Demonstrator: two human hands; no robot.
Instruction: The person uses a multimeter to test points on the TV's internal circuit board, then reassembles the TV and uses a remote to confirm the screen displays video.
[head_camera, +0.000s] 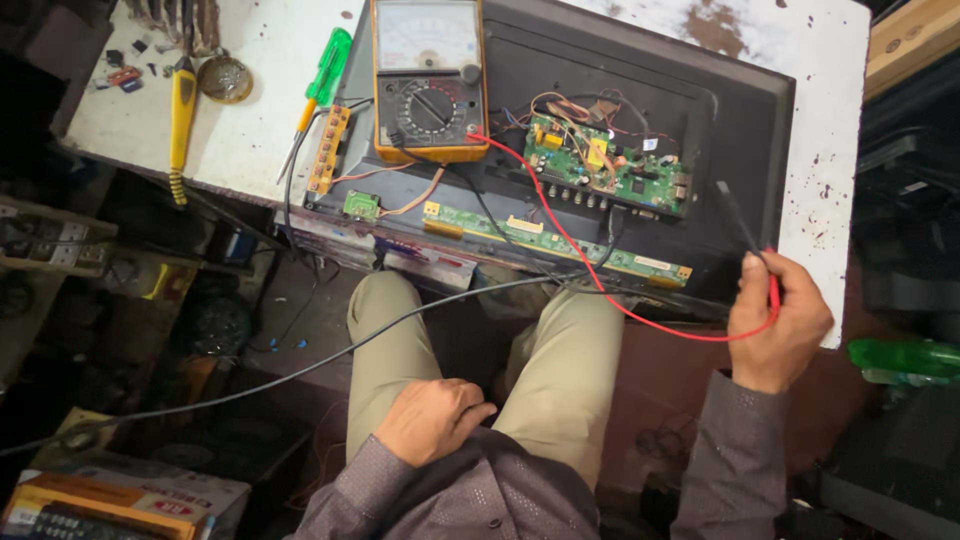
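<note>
My right hand (778, 322) grips the two test probes (742, 228), one black and one red, above the lower right corner of a black flat screen back (730, 110). A red lead (560, 240) runs from them to an orange analog multimeter (428, 80) standing on the panel. A green main circuit board (608, 165) and a long narrow green board (560, 240) lie on the panel. My left hand (432, 420) rests loosely curled on my left thigh, holding nothing.
A green-handled screwdriver (322, 85) and a yellow-handled tool (182, 110) lie on the white worn table (250, 140). A small button board (330, 150) hangs by wires. A black cable (260, 385) crosses my lap. Boxes (120, 505) sit on the cluttered floor.
</note>
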